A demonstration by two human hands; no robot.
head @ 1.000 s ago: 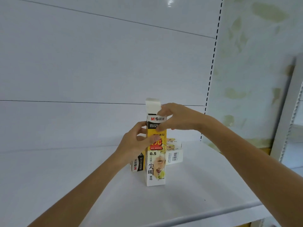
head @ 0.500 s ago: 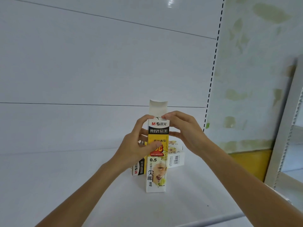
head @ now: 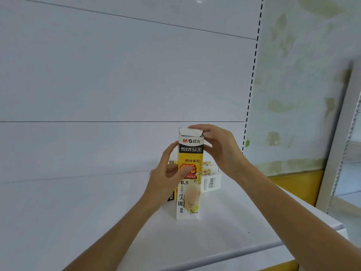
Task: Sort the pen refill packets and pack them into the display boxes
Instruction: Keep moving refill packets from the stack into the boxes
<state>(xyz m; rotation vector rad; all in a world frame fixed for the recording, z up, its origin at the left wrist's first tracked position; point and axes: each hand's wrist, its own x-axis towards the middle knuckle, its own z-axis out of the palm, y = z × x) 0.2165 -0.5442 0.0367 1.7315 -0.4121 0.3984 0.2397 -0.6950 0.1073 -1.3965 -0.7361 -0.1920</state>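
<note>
white shelf (head: 78,222) | display box (head: 192,153) upright | left grip (head: 166,180) clasps middle | right grip (head: 220,147) pinches top flap

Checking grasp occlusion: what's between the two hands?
Head view: the upright refill box, standing on the shelf. The left hand grips its middle; the right hand holds its top at the flap.

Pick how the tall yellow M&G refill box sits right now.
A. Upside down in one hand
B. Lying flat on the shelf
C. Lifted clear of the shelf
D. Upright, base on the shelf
D: the M&G refill box stands upright with its base on the white shelf. The left hand grips its middle and the right hand holds its top.
</note>
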